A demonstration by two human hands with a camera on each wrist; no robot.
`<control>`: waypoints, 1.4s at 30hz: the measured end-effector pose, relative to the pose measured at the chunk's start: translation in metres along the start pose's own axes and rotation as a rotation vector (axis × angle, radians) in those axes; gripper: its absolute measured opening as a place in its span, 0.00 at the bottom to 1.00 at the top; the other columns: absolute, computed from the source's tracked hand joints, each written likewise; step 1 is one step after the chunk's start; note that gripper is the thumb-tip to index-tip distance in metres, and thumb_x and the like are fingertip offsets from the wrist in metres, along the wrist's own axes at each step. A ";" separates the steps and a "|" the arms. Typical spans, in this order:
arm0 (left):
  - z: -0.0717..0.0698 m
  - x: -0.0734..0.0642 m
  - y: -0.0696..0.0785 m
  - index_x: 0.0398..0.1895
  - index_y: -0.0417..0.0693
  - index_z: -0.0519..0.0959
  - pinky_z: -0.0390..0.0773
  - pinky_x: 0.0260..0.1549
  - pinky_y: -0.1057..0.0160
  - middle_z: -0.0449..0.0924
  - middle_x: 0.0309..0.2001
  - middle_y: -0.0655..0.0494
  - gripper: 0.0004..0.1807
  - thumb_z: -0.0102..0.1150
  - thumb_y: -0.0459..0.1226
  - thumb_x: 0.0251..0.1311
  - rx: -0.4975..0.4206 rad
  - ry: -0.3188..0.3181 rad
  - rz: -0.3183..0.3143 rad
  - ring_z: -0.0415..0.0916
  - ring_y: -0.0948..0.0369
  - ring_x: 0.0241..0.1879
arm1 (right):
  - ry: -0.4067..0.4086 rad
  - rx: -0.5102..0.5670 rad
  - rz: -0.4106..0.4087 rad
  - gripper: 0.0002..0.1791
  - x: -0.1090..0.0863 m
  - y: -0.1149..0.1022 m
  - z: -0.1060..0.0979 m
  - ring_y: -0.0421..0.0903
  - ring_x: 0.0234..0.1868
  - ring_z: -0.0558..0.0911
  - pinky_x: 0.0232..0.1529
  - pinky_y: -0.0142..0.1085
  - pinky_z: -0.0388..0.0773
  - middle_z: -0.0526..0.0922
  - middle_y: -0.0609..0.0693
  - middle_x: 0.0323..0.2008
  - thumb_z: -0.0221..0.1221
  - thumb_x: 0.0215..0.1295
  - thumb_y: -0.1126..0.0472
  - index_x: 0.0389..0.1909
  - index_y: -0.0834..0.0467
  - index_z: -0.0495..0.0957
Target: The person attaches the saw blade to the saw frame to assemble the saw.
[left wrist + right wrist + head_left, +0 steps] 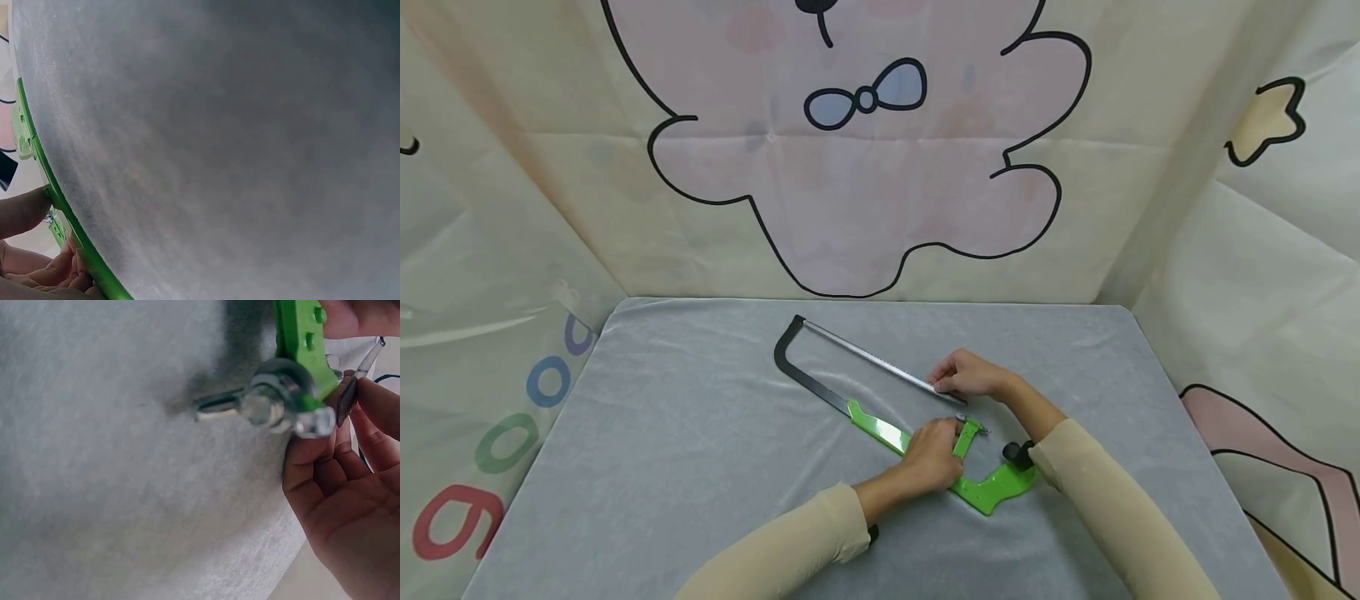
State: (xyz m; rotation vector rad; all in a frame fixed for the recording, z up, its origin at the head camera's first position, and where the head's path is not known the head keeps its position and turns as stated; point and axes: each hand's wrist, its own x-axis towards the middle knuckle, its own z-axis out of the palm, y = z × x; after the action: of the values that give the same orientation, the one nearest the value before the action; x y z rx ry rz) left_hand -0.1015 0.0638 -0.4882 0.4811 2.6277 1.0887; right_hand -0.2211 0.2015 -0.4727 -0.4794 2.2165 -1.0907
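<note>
A hacksaw lies slanted across the table, with a green handle (997, 490) at the right and a black front bow (784, 348) at the far left. My left hand (931, 456) grips its green frame (75, 228), thumb on one side and fingers on the other. The silver blade (868, 357) meets the bow at its far end; its near end stands apart from the green post (967, 435). Near that loose end, my right hand (966, 372) pinches the blade between thumb and fingers. In the right wrist view, a metal wing nut (262, 406) shows on the post.
Grey cloth (662, 433) covers the table. Behind it hangs a pale printed curtain (865, 192), with more curtain at both sides. A black wrist strap piece (1017, 454) at the right cuff overlaps the handle's end in the head view.
</note>
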 end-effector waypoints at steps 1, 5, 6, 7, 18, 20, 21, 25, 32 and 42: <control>0.000 0.000 0.000 0.31 0.44 0.76 0.66 0.26 0.65 0.68 0.24 0.59 0.11 0.64 0.25 0.46 0.000 -0.001 0.000 0.67 0.62 0.28 | -0.005 0.002 -0.003 0.07 0.000 0.000 0.001 0.38 0.23 0.72 0.27 0.31 0.69 0.81 0.46 0.26 0.58 0.64 0.71 0.39 0.68 0.83; -0.001 -0.001 0.000 0.33 0.43 0.77 0.66 0.26 0.65 0.68 0.24 0.60 0.11 0.65 0.25 0.46 0.001 0.003 0.005 0.67 0.62 0.28 | -0.019 0.009 -0.001 0.07 0.001 -0.002 0.003 0.38 0.21 0.71 0.25 0.31 0.68 0.79 0.46 0.24 0.58 0.63 0.71 0.37 0.68 0.83; -0.001 -0.001 0.000 0.32 0.43 0.77 0.66 0.26 0.65 0.67 0.24 0.60 0.10 0.65 0.25 0.46 0.003 0.004 0.005 0.67 0.62 0.28 | -0.021 0.008 0.001 0.07 0.001 -0.002 0.003 0.38 0.22 0.71 0.25 0.31 0.68 0.79 0.46 0.24 0.59 0.63 0.70 0.37 0.67 0.83; -0.001 -0.001 0.000 0.32 0.43 0.77 0.66 0.26 0.65 0.67 0.24 0.60 0.10 0.65 0.25 0.46 0.001 0.006 0.006 0.66 0.62 0.28 | -0.023 0.010 0.002 0.06 0.001 -0.003 0.003 0.38 0.22 0.71 0.25 0.31 0.68 0.80 0.46 0.24 0.59 0.63 0.70 0.37 0.67 0.83; 0.001 -0.001 -0.002 0.35 0.42 0.78 0.68 0.28 0.65 0.69 0.26 0.60 0.11 0.65 0.26 0.47 -0.006 0.004 0.009 0.68 0.62 0.29 | -0.036 0.036 0.005 0.06 -0.002 -0.003 0.007 0.39 0.24 0.74 0.27 0.31 0.71 0.81 0.47 0.26 0.59 0.62 0.70 0.37 0.68 0.83; 0.001 -0.001 -0.002 0.38 0.41 0.79 0.69 0.29 0.64 0.70 0.27 0.59 0.12 0.65 0.26 0.48 -0.008 0.001 -0.001 0.69 0.62 0.30 | -0.036 0.041 0.004 0.06 -0.003 -0.004 0.008 0.39 0.24 0.74 0.27 0.31 0.71 0.81 0.47 0.26 0.59 0.62 0.70 0.37 0.68 0.83; 0.001 -0.001 -0.002 0.38 0.41 0.79 0.69 0.29 0.64 0.70 0.27 0.59 0.13 0.65 0.27 0.48 -0.008 -0.001 -0.006 0.69 0.62 0.30 | -0.038 0.044 0.003 0.06 -0.003 -0.004 0.008 0.39 0.24 0.74 0.27 0.31 0.71 0.81 0.47 0.26 0.59 0.62 0.70 0.37 0.68 0.83; 0.002 -0.001 -0.001 0.39 0.42 0.80 0.70 0.30 0.64 0.71 0.27 0.60 0.13 0.66 0.27 0.47 -0.005 0.009 -0.015 0.70 0.61 0.30 | -0.052 0.048 -0.003 0.06 -0.004 -0.006 0.008 0.40 0.24 0.74 0.27 0.31 0.72 0.81 0.47 0.26 0.59 0.62 0.71 0.37 0.69 0.82; 0.003 -0.002 -0.001 0.40 0.43 0.80 0.71 0.30 0.63 0.71 0.27 0.60 0.15 0.66 0.27 0.45 0.010 0.033 -0.014 0.71 0.61 0.31 | -0.085 0.047 -0.022 0.06 -0.004 -0.007 0.008 0.39 0.23 0.72 0.26 0.30 0.69 0.79 0.47 0.25 0.57 0.63 0.72 0.36 0.69 0.82; 0.003 -0.001 0.000 0.41 0.42 0.79 0.71 0.31 0.63 0.71 0.28 0.60 0.16 0.65 0.27 0.44 -0.001 0.021 -0.027 0.70 0.61 0.31 | -0.107 0.052 -0.016 0.06 -0.006 -0.008 0.004 0.40 0.23 0.70 0.25 0.30 0.67 0.77 0.48 0.25 0.56 0.65 0.72 0.36 0.67 0.82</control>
State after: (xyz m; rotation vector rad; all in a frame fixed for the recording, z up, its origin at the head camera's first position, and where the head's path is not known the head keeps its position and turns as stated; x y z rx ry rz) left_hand -0.0993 0.0655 -0.4899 0.4349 2.6441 1.0928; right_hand -0.2137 0.1977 -0.4664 -0.5217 2.0899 -1.1020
